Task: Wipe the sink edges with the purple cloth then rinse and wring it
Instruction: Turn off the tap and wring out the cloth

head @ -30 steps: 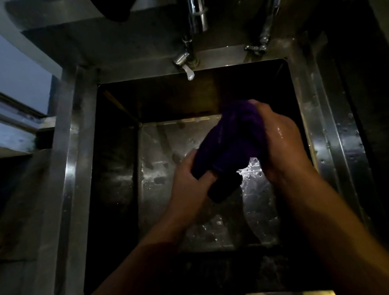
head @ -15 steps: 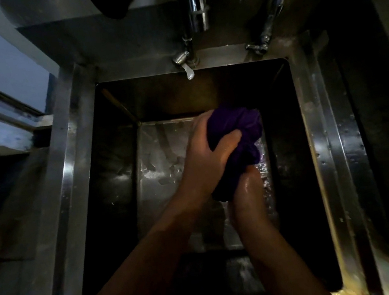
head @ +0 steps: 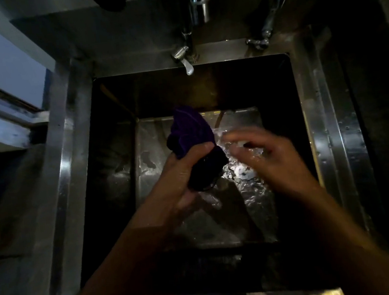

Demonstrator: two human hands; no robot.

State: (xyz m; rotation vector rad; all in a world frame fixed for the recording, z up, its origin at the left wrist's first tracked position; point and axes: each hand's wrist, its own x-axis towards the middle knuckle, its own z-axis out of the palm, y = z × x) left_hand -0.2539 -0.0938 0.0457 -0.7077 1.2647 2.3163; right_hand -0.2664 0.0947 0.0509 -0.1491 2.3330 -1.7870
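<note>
**While one hand lets go, the other keeps the cloth**

Since half a second ago, when both hands squeezed the purple cloth (head: 192,145) together, the right hand (head: 270,160) has come off it. That hand now hangs just beside the cloth, at about 3 o'clock from it. It is blurry, so it is moving fast. Its fingers (head: 236,140) look spread and loose, and they hold nothing.

The left hand (head: 186,170) holds the cloth alone now. Its fingers (head: 199,148) are curled tight round the middle of the bunched cloth. One end of the cloth sticks up toward 12 o'clock. The darker end hangs below the hand, toward 5 o'clock.

The cloth is in the air over the middle of the sink (head: 315,114), not touching the bottom. Shiny, wavy water lies on the sink floor under the hands, so the cloth has been wet and water has come out of it. The tap (head: 184,60) sits at 12 o'clock on the back edge. I cannot tell if water is coming out of it.

What does this mean? I think the wiping and rinsing are done, and the wringing is partway. The right hand likely let go to take a new hold for another twist, or to shake off drops. I cannot tell which.

This head camera is the only view there is.
</note>
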